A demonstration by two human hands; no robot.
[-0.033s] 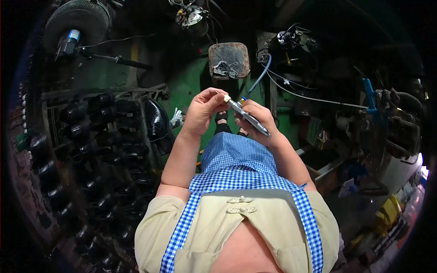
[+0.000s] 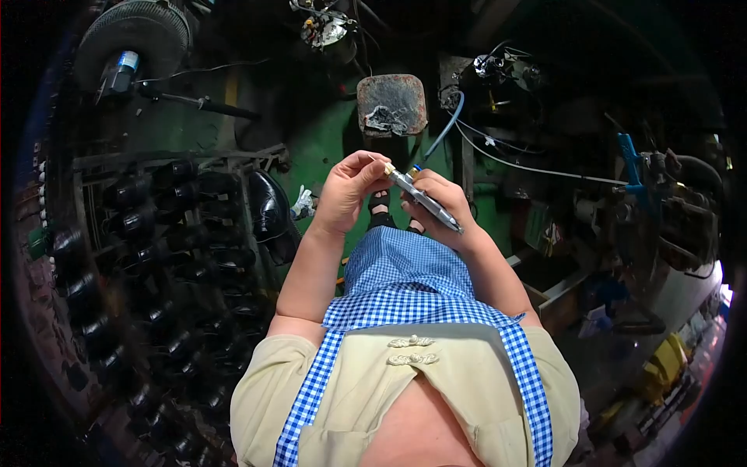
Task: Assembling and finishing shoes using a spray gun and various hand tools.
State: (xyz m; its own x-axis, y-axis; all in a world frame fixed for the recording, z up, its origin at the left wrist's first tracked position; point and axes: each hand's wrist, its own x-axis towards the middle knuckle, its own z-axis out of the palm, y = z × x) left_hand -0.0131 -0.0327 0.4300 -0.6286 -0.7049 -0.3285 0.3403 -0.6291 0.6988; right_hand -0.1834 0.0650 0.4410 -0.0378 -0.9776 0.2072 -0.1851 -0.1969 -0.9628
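Note:
In front of my apron (image 2: 408, 261) I hold a slim silver metal tool (image 2: 420, 196) with a tapered end pointing down to the right. My left hand (image 2: 342, 193) is closed, with thumb and fingers pinching near the tool's brass-coloured end (image 2: 388, 168). My right hand (image 2: 450, 198) wraps round the tool's body from the right. A small blue and brass fitting (image 2: 418, 168) shows at its fingers. The pale blue hose (image 2: 446, 131) comes down close to that fitting; whether they join is not clear. Some of my right fingers are hidden behind the tool.
A worn square stool (image 2: 392, 101) stands ahead on the green floor (image 2: 315, 140). To the left is a rack holding several shiny black shoe-like pieces (image 2: 268, 206), with a pale glove (image 2: 302, 202) beside it. At right stands machinery with a blue handle (image 2: 631, 163). A large round ribbed machine (image 2: 136, 31) sits far left.

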